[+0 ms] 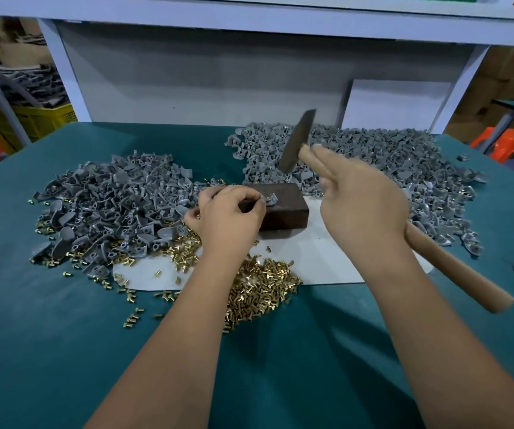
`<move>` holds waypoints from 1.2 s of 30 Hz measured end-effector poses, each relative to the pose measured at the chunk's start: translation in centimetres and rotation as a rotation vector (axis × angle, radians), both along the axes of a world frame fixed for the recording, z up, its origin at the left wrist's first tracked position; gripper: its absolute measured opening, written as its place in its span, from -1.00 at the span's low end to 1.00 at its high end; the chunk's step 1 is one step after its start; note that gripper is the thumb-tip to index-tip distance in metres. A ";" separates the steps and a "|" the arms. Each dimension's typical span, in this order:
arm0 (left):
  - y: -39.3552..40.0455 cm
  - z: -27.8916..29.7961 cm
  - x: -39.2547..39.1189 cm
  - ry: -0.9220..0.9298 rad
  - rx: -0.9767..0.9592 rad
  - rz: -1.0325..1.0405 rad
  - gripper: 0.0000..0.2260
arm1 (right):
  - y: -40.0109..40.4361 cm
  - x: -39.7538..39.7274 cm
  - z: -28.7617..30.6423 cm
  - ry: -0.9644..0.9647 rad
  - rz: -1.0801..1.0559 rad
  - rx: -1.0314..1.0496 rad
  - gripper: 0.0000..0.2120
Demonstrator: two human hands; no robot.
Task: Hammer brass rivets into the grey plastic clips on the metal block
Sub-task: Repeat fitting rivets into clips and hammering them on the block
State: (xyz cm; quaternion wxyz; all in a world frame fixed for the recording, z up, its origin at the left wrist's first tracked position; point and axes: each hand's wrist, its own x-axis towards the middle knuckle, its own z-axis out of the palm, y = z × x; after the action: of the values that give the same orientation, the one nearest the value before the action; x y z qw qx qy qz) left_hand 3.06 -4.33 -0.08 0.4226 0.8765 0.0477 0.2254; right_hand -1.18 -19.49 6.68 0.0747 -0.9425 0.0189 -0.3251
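A dark metal block (286, 209) sits at the middle of the table. On its top lies a grey plastic clip (271, 200) with a brass rivet (269, 196) standing in it. My left hand (229, 216) pinches the clip at the block's left edge. My right hand (361, 199) grips a wooden-handled hammer (297, 144), its steel head raised above and behind the block. The handle's end sticks out past my wrist to the lower right.
Grey clips lie in a heap at the left (116, 205) and a larger heap at the back right (373, 156). Loose brass rivets (261, 286) are piled in front of the block on a white sheet (336, 261). The tabletop is a green mat (63, 335).
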 end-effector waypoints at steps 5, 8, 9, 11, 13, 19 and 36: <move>-0.1 -0.1 -0.2 -0.007 -0.006 0.014 -0.95 | 1.1 -0.4 1.0 -0.098 0.069 -0.049 -0.53; 0.0 0.0 -0.1 0.007 0.015 0.019 -0.93 | 1.5 -0.8 1.1 -0.074 0.096 -0.102 -0.47; 0.0 0.1 -0.1 0.017 0.014 0.018 -0.93 | 1.6 -0.8 0.6 0.001 0.127 -0.122 -0.46; -0.1 0.2 -0.3 0.031 0.010 0.008 -0.93 | 1.7 -0.5 0.3 0.095 0.149 -0.141 -0.46; -0.1 0.2 -0.3 0.022 0.003 0.001 -0.96 | 1.9 -0.3 1.5 -0.016 0.118 -0.127 -0.46; 0.0 0.1 -0.1 0.028 -0.004 0.006 -0.93 | 2.4 -0.9 1.4 0.001 0.083 -0.184 -0.44; -0.1 0.0 0.1 0.000 0.003 0.013 -0.95 | 2.5 -1.5 0.4 -0.028 0.038 -0.327 -0.37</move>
State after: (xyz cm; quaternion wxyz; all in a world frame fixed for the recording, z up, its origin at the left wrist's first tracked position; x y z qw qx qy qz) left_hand 3.14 -4.48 -0.12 0.4201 0.8768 0.0530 0.2280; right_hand -2.71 -17.02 7.10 -0.0734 -0.9377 -0.0533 -0.3355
